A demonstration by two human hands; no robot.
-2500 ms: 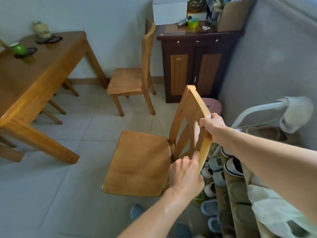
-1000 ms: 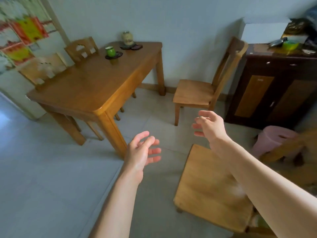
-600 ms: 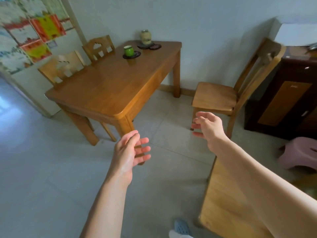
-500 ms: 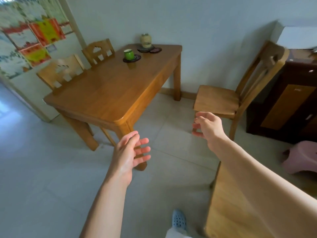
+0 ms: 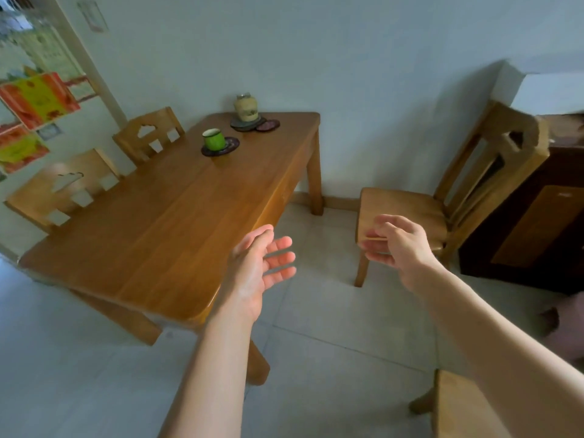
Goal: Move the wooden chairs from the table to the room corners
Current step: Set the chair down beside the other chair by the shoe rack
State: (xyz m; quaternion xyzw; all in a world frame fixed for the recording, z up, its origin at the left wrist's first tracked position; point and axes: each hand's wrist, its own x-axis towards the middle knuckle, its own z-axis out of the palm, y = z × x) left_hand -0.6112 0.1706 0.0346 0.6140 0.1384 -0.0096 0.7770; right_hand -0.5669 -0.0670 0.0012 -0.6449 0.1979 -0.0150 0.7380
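Note:
A wooden table [image 5: 151, 235] stands ahead to the left. Two wooden chairs are tucked in along its far left side, one nearer [image 5: 60, 191] and one farther back [image 5: 148, 134]. A third wooden chair [image 5: 407, 207] stands free at the right against the wall, beside a dark cabinet. The corner of a fourth chair seat [image 5: 455, 403] shows at the bottom right. My left hand [image 5: 256, 270] floats open over the table's near corner. My right hand [image 5: 398, 245] is open in front of the free chair's seat, holding nothing.
A green cup [image 5: 214, 139] on a coaster and a tan jar [image 5: 246, 107] sit at the table's far end. The dark cabinet [image 5: 531, 222] fills the right side. Colourful posters [image 5: 34, 99] hang on the left wall. Grey tiled floor lies between table and chairs.
I let go of the chair held 2.5 s ago; it now stands at bottom right. The view swung left and closed in on the table. Both hands stay open and raised.

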